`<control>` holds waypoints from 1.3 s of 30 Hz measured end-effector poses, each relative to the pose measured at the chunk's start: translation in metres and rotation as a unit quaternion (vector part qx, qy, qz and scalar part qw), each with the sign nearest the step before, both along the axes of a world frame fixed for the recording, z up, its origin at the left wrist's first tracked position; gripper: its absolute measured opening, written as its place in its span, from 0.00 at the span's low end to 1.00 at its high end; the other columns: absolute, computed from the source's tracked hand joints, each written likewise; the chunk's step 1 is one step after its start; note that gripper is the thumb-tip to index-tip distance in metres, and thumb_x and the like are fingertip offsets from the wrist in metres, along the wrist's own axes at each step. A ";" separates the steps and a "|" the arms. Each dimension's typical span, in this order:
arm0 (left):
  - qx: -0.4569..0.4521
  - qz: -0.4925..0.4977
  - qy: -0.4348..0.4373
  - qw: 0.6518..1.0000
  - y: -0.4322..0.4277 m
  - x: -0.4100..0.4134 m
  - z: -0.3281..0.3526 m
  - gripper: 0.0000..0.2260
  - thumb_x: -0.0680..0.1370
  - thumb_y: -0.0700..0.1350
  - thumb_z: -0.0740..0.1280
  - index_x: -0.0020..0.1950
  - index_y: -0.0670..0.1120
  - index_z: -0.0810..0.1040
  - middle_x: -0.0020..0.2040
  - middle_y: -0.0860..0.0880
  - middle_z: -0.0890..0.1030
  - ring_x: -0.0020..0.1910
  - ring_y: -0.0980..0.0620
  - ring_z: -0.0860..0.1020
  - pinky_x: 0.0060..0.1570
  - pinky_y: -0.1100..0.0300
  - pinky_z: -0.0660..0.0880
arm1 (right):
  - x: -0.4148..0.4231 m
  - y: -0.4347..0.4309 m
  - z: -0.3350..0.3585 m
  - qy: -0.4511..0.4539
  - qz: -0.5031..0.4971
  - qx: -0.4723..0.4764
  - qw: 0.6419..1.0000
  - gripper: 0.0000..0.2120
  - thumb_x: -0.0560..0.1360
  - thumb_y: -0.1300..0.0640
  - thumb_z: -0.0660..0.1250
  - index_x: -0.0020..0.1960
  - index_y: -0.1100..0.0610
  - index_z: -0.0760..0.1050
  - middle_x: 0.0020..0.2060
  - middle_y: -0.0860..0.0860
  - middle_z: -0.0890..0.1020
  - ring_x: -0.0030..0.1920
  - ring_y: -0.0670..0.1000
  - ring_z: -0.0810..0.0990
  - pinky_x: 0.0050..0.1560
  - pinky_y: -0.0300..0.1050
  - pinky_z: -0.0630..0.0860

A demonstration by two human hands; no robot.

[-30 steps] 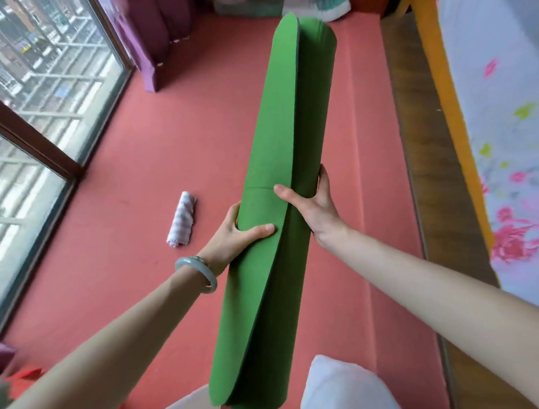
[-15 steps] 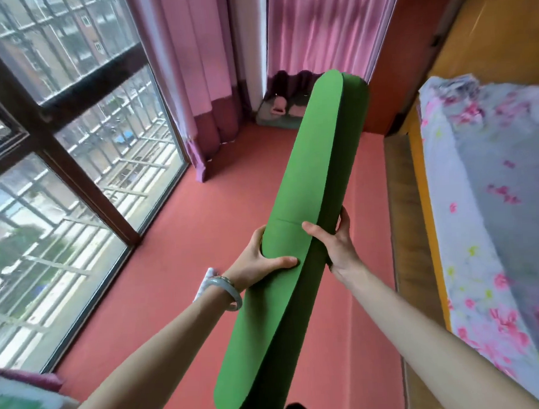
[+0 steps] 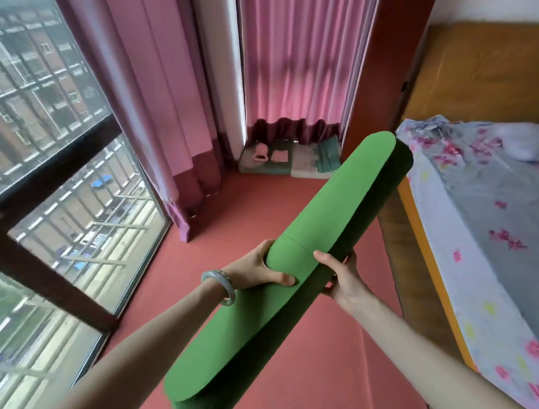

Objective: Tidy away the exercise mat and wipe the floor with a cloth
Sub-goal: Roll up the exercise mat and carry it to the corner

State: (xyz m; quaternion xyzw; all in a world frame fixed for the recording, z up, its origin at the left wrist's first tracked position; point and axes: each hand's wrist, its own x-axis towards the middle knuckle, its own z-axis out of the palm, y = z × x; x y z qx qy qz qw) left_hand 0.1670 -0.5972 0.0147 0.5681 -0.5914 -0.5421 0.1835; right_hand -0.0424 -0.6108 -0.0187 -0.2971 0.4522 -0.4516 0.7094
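Note:
A rolled green exercise mat (image 3: 330,208) hangs in the air above the red floor, slanting from lower left to upper right. My left hand (image 3: 258,271), with a pale bangle on its wrist, grips the roll's left side near the middle, thumb on top. My right hand (image 3: 341,277) holds the right side, fingers curled under the roll and thumb over its loose flap. The far end of the mat points toward the bed's corner. No cloth is in view.
A bed (image 3: 491,225) with a flowered sheet and wooden frame runs along the right. Barred floor-length windows (image 3: 54,195) line the left. Pink curtains (image 3: 171,100) hang in the far corner, with folded items (image 3: 291,158) on the floor below them.
The view has lifted from the floor toward the curtains and bed. The mat has swung with both hands from nearly upright to a diagonal toward the bed. The striped cloth on the floor has left the view.

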 end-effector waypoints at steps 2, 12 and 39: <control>0.003 -0.016 -0.011 1.000 -0.032 0.006 0.002 0.48 0.57 0.61 0.76 0.72 0.54 0.59 0.61 0.53 0.75 0.59 0.55 0.75 0.61 0.56 0.73 | 0.005 -0.027 0.000 -0.004 -0.011 0.009 1.000 0.35 0.63 0.62 0.75 0.66 0.45 0.66 0.58 0.55 0.80 0.57 0.60 0.79 0.49 0.63 0.79; 0.019 -0.028 -0.026 0.999 -0.238 0.030 -0.011 0.47 0.57 0.60 0.77 0.71 0.54 0.60 0.60 0.53 0.76 0.58 0.55 0.77 0.61 0.53 0.74 | 0.027 -0.227 -0.016 -0.019 -0.014 0.019 1.000 0.39 0.60 0.61 0.79 0.66 0.48 0.66 0.58 0.57 0.80 0.56 0.62 0.80 0.50 0.68 0.77; 0.012 -0.106 -0.083 0.991 -0.783 0.166 -0.032 0.37 0.62 0.50 0.79 0.67 0.53 0.64 0.56 0.54 0.77 0.54 0.58 0.77 0.54 0.61 0.76 | 0.019 -0.848 0.026 0.238 -0.162 0.013 0.958 0.53 0.60 0.46 0.79 0.74 0.42 0.50 0.70 0.51 0.67 0.63 0.58 0.73 0.42 0.50 0.80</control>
